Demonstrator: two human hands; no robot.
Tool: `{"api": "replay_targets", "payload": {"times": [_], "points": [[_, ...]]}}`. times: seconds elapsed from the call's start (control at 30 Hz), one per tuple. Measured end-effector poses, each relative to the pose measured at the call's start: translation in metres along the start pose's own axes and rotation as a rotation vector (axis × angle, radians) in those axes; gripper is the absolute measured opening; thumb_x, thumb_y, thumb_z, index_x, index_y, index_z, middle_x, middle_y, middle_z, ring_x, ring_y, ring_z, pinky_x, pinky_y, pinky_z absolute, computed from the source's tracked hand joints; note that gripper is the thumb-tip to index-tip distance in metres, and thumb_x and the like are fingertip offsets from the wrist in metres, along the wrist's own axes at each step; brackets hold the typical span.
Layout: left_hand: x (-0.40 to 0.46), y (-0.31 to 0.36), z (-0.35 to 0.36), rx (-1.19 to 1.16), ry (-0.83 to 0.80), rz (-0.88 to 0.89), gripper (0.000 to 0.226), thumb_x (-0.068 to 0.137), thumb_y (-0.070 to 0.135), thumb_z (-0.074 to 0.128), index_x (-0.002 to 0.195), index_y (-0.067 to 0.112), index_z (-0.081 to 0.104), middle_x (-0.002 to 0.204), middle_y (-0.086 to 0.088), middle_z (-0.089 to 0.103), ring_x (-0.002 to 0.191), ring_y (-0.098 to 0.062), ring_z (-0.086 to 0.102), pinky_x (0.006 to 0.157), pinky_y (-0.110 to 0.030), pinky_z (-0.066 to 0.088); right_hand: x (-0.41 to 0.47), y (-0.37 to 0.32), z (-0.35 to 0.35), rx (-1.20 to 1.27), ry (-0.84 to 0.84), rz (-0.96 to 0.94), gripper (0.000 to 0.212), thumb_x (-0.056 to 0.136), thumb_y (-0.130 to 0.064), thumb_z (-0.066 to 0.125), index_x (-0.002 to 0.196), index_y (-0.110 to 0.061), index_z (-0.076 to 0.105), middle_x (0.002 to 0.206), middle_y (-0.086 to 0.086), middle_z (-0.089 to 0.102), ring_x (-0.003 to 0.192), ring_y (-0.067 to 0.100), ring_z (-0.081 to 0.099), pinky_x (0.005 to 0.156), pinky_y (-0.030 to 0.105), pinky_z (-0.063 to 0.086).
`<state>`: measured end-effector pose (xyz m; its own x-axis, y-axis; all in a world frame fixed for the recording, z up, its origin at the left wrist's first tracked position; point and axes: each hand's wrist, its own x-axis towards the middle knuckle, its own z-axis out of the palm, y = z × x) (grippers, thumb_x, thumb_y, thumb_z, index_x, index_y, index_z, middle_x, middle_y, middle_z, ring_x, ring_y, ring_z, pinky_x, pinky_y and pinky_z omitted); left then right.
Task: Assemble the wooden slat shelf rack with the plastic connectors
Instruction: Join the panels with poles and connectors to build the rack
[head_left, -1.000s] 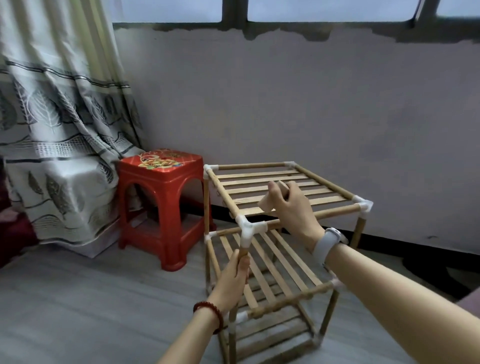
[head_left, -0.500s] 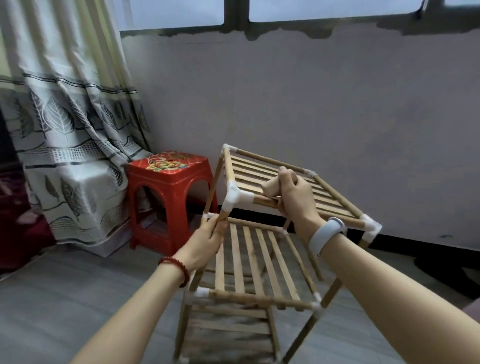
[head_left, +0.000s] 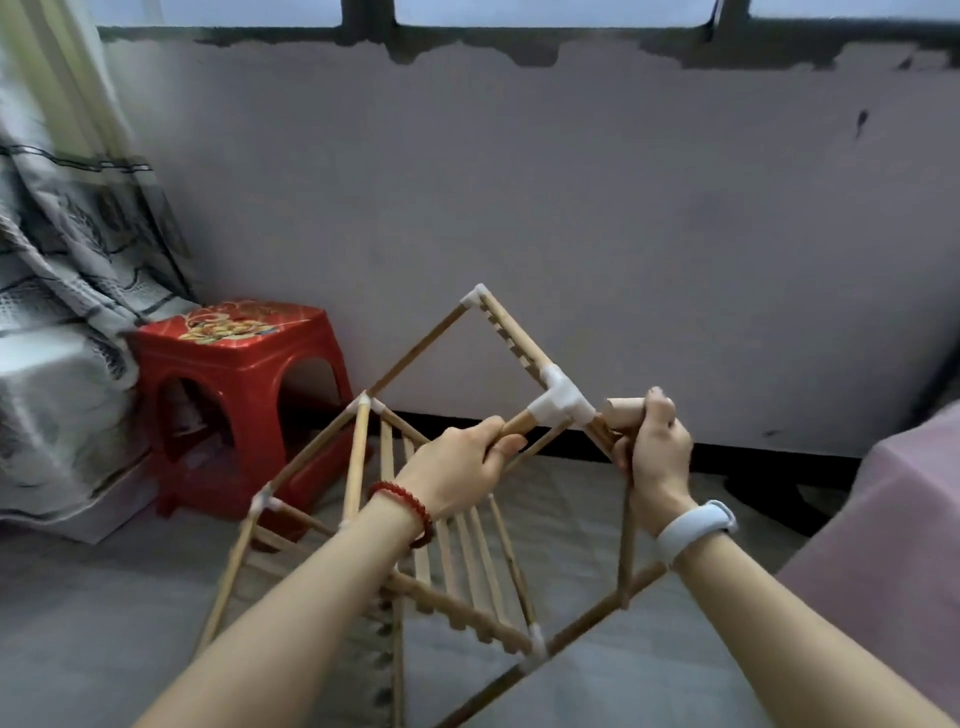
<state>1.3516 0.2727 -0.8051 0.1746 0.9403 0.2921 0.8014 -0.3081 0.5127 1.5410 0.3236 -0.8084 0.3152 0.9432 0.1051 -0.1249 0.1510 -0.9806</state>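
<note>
Wooden rods carry both grips: the left hand (head_left: 457, 470) wraps one rod just under the white corner connector (head_left: 558, 400), the right hand (head_left: 652, 457) grips another plus a loose short dowel (head_left: 626, 413), likely tipping the shelf rack (head_left: 431, 519) sideways above the floor (head_left: 623, 675) to reach its joints

We see a dim, flat-lit room; pale daylight enters through the windows (head_left: 571, 8) at the top. The curtain (head_left: 67, 249) smears with motion blur, and wide-angle distortion bends the edges.

Red stool (head_left: 244, 364) close beside, perhaps touching, rack (head_left: 467, 545).
</note>
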Motion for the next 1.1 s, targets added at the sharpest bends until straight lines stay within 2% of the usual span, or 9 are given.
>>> {"api": "replay_targets", "payload": {"times": [0.13,0.27,0.43,0.53,0.63,0.7,0.87,1.0,1.1], "points": [[0.018,0.024,0.042,0.078,-0.075,0.041,0.025,0.097,0.045,0.036,0.09,0.024,0.048,0.07,0.002,0.057,0.069,-0.023,0.06,0.06,-0.033,0.045,0.011,0.03,-0.047,0.028,0.164,0.09,0.045,0.097,-0.04,0.035,0.094,-0.002,0.06,0.06,0.009,0.052,0.029,0.006,0.037,0.034,0.015,0.029],[0.016,0.026,0.09,0.231,-0.196,0.085,0.026,0.097,0.049,0.035,0.086,0.026,0.042,0.083,-0.006,0.062,0.084,-0.031,0.06,0.068,-0.034,0.04,-0.009,0.078,-0.081,0.071,0.238,0.26,0.038,0.098,-0.041,0.037,0.08,-0.011,0.053,0.053,0.002,0.045,0.032,0.008,0.037,0.035,0.017,0.031],[0.008,0.02,0.154,0.374,-0.308,0.187,0.035,0.096,0.052,0.032,0.1,0.024,0.054,0.089,-0.002,0.065,0.085,-0.024,0.062,0.064,-0.029,0.034,-0.025,0.14,-0.123,0.079,0.247,0.435,0.036,0.098,-0.038,0.038,0.078,-0.012,0.053,0.046,-0.001,0.045,0.033,0.008,0.039,0.033,0.017,0.032],[0.0,0.014,0.192,0.425,-0.385,0.235,0.04,0.096,0.054,0.029,0.102,0.024,0.055,0.089,0.001,0.065,0.081,-0.02,0.062,0.061,-0.028,0.035,-0.026,0.169,-0.144,0.076,0.254,0.519,0.034,0.099,-0.035,0.038,0.082,-0.01,0.053,0.042,-0.002,0.044,0.03,0.005,0.036,0.032,0.015,0.029],[-0.008,0.009,0.218,0.454,-0.383,0.244,0.04,0.096,0.055,0.028,0.101,0.025,0.055,0.085,0.004,0.063,0.076,-0.017,0.061,0.057,-0.026,0.031,-0.027,0.188,-0.157,0.084,0.251,0.551,0.031,0.099,-0.031,0.037,0.079,-0.011,0.048,0.041,-0.003,0.043,0.028,0.006,0.034,0.031,0.015,0.026],[-0.009,0.007,0.225,0.474,-0.338,0.238,0.04,0.095,0.057,0.027,0.097,0.027,0.054,0.078,0.008,0.058,0.07,-0.014,0.059,0.049,-0.024,0.026,-0.026,0.192,-0.163,0.051,0.24,0.534,0.03,0.099,-0.03,0.038,0.079,-0.01,0.048,0.048,0.0,0.046,0.031,0.007,0.036,0.033,0.016,0.027],[-0.009,0.008,0.233,0.447,-0.345,0.241,0.035,0.095,0.057,0.028,0.09,0.03,0.05,0.07,0.011,0.051,0.061,-0.01,0.051,0.047,-0.02,0.025,-0.022,0.192,-0.183,-0.204,0.167,0.437,0.024,0.095,-0.033,0.049,0.085,-0.011,0.049,0.066,0.004,0.046,0.048,0.012,0.04,0.043,0.023,0.034],[-0.009,0.005,0.231,0.379,-0.392,0.226,0.038,0.094,0.057,0.029,0.09,0.028,0.052,0.072,0.01,0.055,0.06,-0.008,0.05,0.046,-0.019,0.026,-0.018,0.176,-0.191,-0.41,0.13,0.255,0.029,0.091,-0.041,0.053,0.084,-0.013,0.055,0.074,0.008,0.056,0.061,0.016,0.05,0.055,0.031,0.042],[-0.009,0.0,0.223,0.411,-0.414,0.202,0.041,0.093,0.061,0.027,0.084,0.029,0.05,0.069,0.009,0.054,0.06,-0.009,0.049,0.047,-0.02,0.026,-0.013,0.151,-0.186,-0.563,-0.011,0.111,0.033,0.089,-0.043,0.055,0.086,-0.01,0.054,0.072,0.009,0.059,0.06,0.019,0.056,0.062,0.038,0.047]]}}
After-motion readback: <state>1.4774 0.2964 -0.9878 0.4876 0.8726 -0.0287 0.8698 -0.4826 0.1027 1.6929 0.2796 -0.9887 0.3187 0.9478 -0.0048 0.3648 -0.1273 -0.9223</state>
